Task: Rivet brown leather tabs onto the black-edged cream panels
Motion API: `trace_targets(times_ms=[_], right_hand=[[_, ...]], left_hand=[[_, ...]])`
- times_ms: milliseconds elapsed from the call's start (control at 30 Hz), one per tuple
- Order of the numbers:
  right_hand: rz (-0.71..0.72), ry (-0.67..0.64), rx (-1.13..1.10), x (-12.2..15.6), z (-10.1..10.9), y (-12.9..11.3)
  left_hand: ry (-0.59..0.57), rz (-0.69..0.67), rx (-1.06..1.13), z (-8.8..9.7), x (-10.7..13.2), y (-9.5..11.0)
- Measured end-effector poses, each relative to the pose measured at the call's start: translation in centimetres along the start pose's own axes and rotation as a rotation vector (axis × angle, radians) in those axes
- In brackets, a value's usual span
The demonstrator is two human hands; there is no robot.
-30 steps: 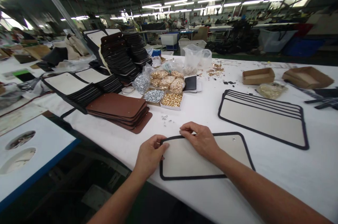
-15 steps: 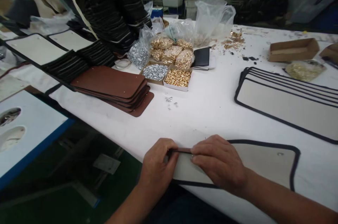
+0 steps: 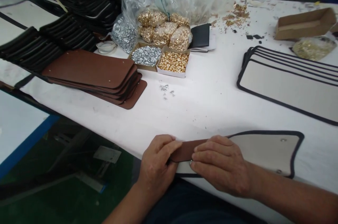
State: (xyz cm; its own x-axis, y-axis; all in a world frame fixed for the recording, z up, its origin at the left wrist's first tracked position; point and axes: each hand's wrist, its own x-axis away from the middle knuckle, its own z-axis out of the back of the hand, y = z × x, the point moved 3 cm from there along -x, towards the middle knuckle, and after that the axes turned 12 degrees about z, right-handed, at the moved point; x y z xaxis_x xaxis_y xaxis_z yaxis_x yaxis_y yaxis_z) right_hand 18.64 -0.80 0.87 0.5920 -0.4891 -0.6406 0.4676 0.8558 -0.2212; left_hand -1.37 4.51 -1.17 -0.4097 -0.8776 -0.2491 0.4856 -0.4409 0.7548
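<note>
A cream panel (image 3: 264, 148) with a dark bound edge lies at the near edge of the white table (image 3: 208, 104). Its left end is bent up and over, showing a brown leather underside (image 3: 186, 148). My left hand (image 3: 155, 167) grips that folded end from the left, fingers curled over it. My right hand (image 3: 220, 166) presses on the fold from the right, fingertips pinched at its lower edge. Small metal studs show near the panel's right end.
A stack of brown panels (image 3: 97, 74) lies to the left, black-edged stacks (image 3: 66, 30) behind. Boxes of silver (image 3: 146, 55) and gold (image 3: 173, 62) rivets, bags of hardware, loose rivets (image 3: 166, 90), a pile of cream panels (image 3: 287, 83) right, cardboard trays (image 3: 303, 23) far right.
The view tilted down and closer. The panel's left end went from flat to lifted and folded over, so its brown underside shows between both hands.
</note>
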Motion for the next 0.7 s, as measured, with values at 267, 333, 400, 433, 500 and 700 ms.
trace_targets(times_ms=[267,333,400,433,500,700], right_hand=[[0.01,0.04,-0.004,-0.3,0.2,0.1],[0.006,0.054,-0.01,-0.2,0.1,0.2],[0.0,0.062,-0.016,-0.1,0.0,0.4],[-0.001,0.065,-0.017,-0.1,0.1,0.5],[0.001,0.077,-0.009,-0.1,0.2,0.4],[0.036,0.072,-0.005,-1.2,0.7,-1.0]], left_hand=[[-0.054,-0.032,0.026,0.2,-0.2,0.1],[-0.07,-0.038,0.031,0.2,-0.2,0.1],[-0.082,-0.041,0.027,0.3,-0.2,0.0],[-0.084,-0.039,0.024,0.3,-0.2,0.0],[-0.079,-0.024,0.027,0.3,-0.2,0.1],[-0.112,0.153,0.153,0.6,-1.0,0.3]])
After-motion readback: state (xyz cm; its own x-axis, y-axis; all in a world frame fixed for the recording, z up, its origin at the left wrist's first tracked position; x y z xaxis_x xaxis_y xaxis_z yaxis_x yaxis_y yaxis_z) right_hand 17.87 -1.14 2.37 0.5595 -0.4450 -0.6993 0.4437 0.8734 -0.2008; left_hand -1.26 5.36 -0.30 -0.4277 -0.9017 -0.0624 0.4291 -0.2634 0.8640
